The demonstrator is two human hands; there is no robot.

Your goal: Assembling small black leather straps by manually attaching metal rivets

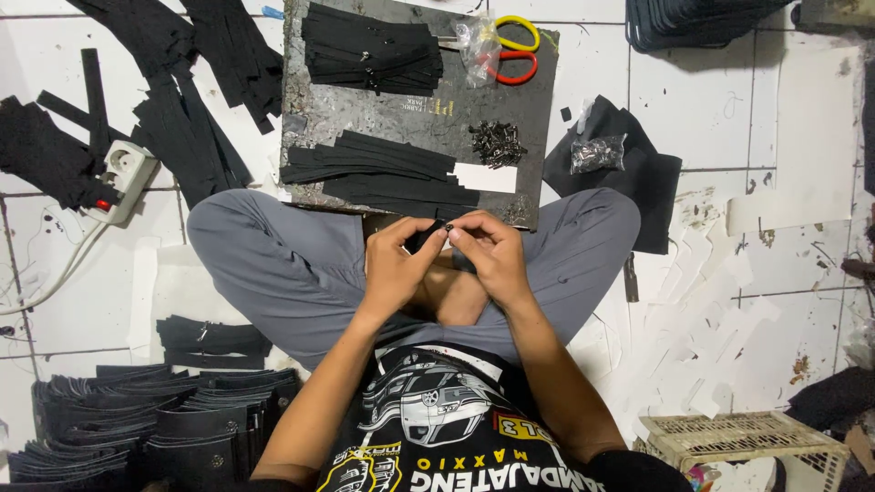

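I sit cross-legged on a white tiled floor. My left hand and my right hand meet just above my crossed legs, both pinching a short black strap between the fingertips. A small metal piece seems to sit at the right fingertips, too small to tell. In front of my knees lies a dark board with stacks of black straps and a little heap of small dark metal fittings.
Red and yellow scissors lie at the board's far right corner. A clear bag of fittings rests on black fabric to the right. A white power strip is at left. Stacked black pieces fill the near left; a woven basket is near right.
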